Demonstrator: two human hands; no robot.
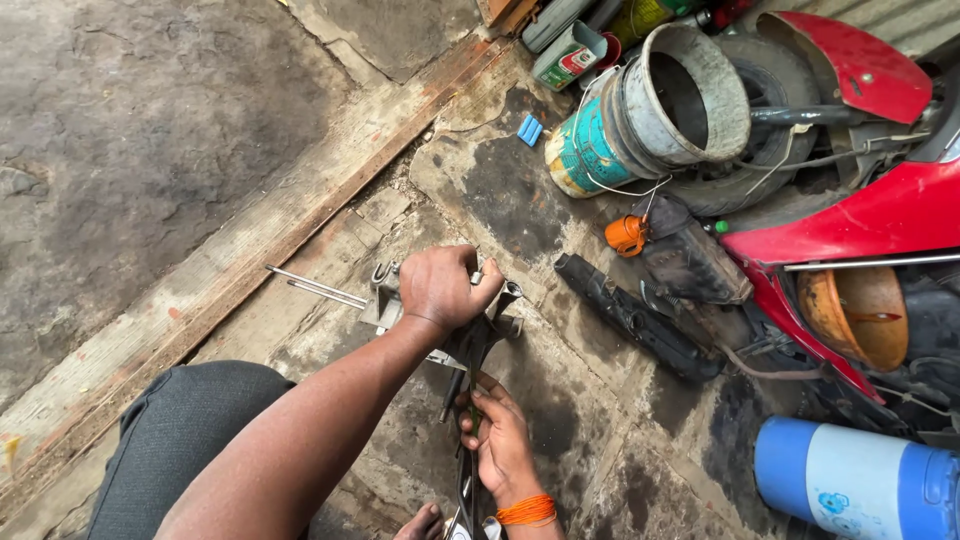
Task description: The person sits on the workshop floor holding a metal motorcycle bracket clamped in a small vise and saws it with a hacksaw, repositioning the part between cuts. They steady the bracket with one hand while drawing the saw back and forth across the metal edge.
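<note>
Your left hand [440, 288] is closed over the top of a grey metal bracket [385, 300] on the oil-stained floor [520, 190]; your right hand [500, 440] pinches a dark rod [470, 350] beneath it. Nearby, a paint-caked bucket [690, 100] lies tipped, showing nothing inside.

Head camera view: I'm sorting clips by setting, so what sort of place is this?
Probably an informal roadside or backyard scooter repair spot: a partly stripped red scooter, a worn tyre beside old paint buckets, and an oil-stained cracked concrete floor.
</note>
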